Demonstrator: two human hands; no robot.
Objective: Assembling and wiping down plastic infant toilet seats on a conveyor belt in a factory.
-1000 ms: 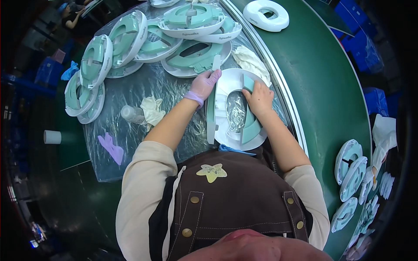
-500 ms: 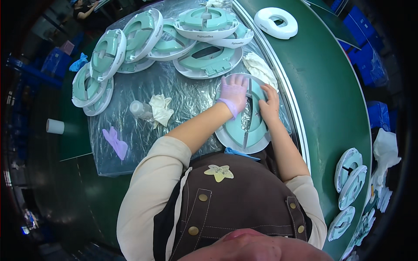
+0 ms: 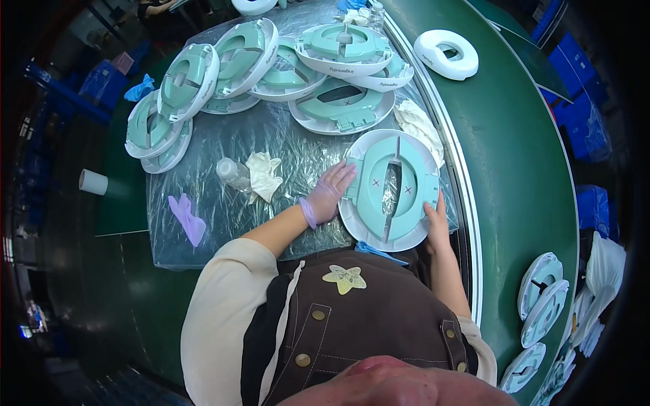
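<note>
In front of me on the plastic-covered table lies an oval white shell with a mint-green inner ring (image 3: 374, 196), shaped like a child's toilet seat. Two small crosses mark the green ring, and a long slot opens in its middle. My left hand (image 3: 330, 194), in a thin purple glove, has its fingers stretched out against the shell's left edge. On the opposite side my bare right hand (image 3: 437, 221) grips the rim, fingers on top; its underside is hidden. A blue glove (image 3: 379, 253) lies by the near edge, against my apron.
Similar shells (image 3: 184, 82) lean in an overlapping row along the table's far side. Left of me are a clear bottle (image 3: 232, 174), a white glove (image 3: 263, 177) and a purple glove (image 3: 187, 220). A white ring (image 3: 445, 54) and more shells (image 3: 546, 312) rest on the green surface at right.
Both hands have moved from the top of the green ring out to the shell's left and right edges. The ring's crosses now show uncovered. The whole view has shifted slightly.
</note>
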